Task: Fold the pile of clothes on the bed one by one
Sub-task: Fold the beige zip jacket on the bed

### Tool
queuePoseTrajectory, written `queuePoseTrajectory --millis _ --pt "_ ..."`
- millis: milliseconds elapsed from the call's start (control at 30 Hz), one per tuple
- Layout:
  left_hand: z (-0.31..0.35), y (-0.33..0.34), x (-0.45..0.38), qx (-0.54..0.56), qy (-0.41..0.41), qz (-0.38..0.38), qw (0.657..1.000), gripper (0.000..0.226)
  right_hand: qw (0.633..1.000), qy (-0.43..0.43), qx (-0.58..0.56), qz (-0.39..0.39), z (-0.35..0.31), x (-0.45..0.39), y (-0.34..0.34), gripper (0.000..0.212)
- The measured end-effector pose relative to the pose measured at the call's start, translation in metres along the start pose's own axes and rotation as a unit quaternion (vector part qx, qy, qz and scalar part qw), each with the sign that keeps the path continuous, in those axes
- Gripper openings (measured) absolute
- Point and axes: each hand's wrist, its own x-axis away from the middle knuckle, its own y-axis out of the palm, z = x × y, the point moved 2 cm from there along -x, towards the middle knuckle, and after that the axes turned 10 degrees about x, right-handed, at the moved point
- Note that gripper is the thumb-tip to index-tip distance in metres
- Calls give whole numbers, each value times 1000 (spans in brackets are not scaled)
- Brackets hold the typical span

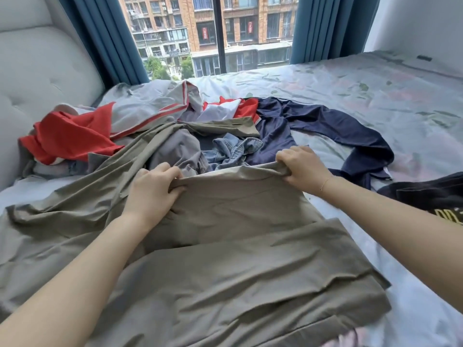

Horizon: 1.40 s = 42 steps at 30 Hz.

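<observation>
Now I held the olive garment's far edge with both hands.
My left hand (152, 186) and right hand (299, 165) each gripped a bunched fold of the olive garment (238, 259), which spread across the lower centre of the frame on the bed (350, 96); the pile of clothes (155, 126) lay just beyond, centre left, touching it.
</observation>
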Motion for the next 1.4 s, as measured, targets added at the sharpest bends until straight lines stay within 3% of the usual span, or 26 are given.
queuePoseTrajectory --millis 100,200,333,433,500,567,633,700,733,800,867,967,1067,1167,1233,1300,1400 --pt "22 -22 38 35 55 -4 998 22 999 3 7 49 0 51 -32 37" --pt "40 -23 81 23 130 -41 990 15 997 -32 61 37 -11 107 -42 35" --pt "48 13 127 21 202 -128 971 8 992 -69 104 -29 -28 156 -27 40" --pt "51 40 145 8 207 -159 965 22 990 -39 105 -82 -31 161 -21 36" --pt "55 47 150 -28 206 -157 965 18 984 -10 99 -146 -35 157 -25 29" --pt "66 45 147 -23 173 -131 976 36 976 14 107 -189 -46 152 -32 24" --pt "80 41 137 5 113 -65 991 46 986 14 80 -148 -64 141 -44 21" --pt "97 42 124 8 48 -18 999 39 991 6 36 -130 -81 123 -45 32" --pt "105 46 118 -6 21 -15 1000 32 986 15 9 -164 -86 115 -39 41" --pt "114 65 113 -24 -42 -114 992 31 964 35 -25 -262 -91 107 -19 57" --pt "113 88 122 -28 -99 -248 963 55 946 52 -49 -317 -91 112 3 64" --pt "107 98 129 -9 -96 -300 949 59 942 68 -54 -324 -89 120 17 64" --pt "96 70 122 123 -93 -341 927 54 942 82 -80 -317 -92 109 10 58" --pt "67 16 113 257 -156 -202 932 28 933 152 -234 -228 -115 84 -7 40" --pt "38 -21 108 274 -176 -86 942 20 885 213 -372 -183 -147 59 -27 35" --pt "3 -56 106 241 -185 1 953 21 821 257 -481 -169 -181 28 -39 37" --pt "-67 -101 106 139 -224 79 961 34 754 306 -555 -171 -226 -21 -41 64"
